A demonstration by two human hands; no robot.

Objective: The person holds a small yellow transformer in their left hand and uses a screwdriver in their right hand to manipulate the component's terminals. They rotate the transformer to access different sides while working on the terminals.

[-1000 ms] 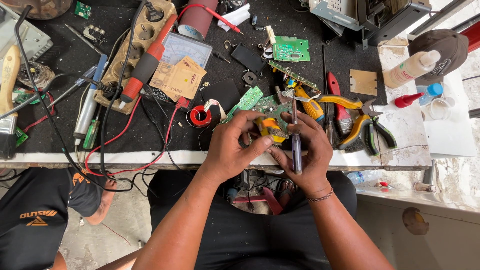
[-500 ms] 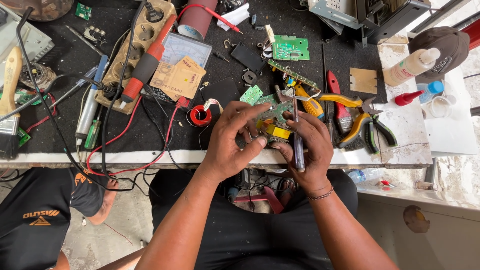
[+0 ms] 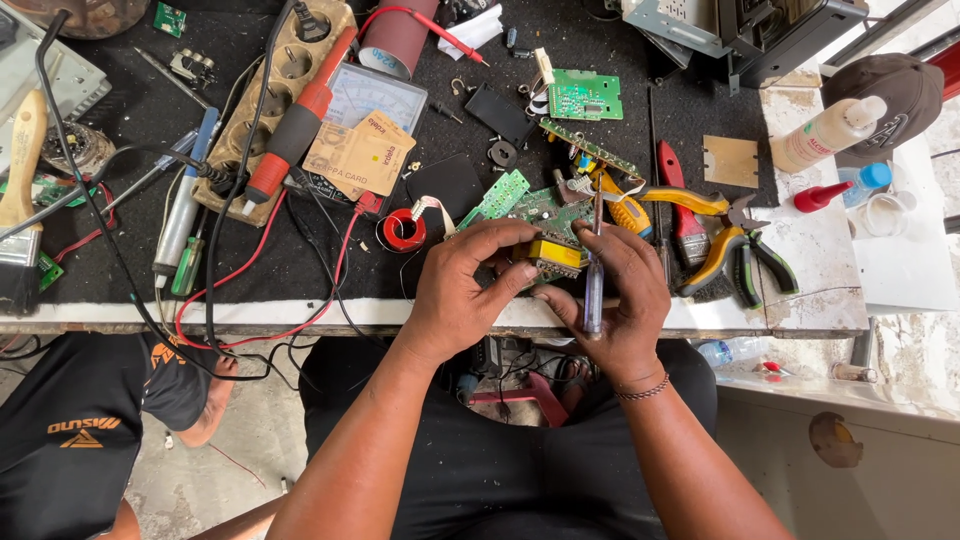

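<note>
1. At the centre of the frame, the left hand (image 3: 462, 290) closes its fingers on a green circuit board (image 3: 545, 215) carrying a yellow block component (image 3: 555, 254), held over the bench's near edge.
2. The right hand (image 3: 625, 295) grips a translucent-handled screwdriver (image 3: 594, 268), tip up toward the board.
3. Risk: the tip could slip off and gouge the board or jab the left fingers, since the board rests on no firm support.
4. Yellow-handled pliers (image 3: 690, 205) and a red wire spool (image 3: 404, 231) lie close by, easily knocked off the black mat (image 3: 250, 270).
</note>
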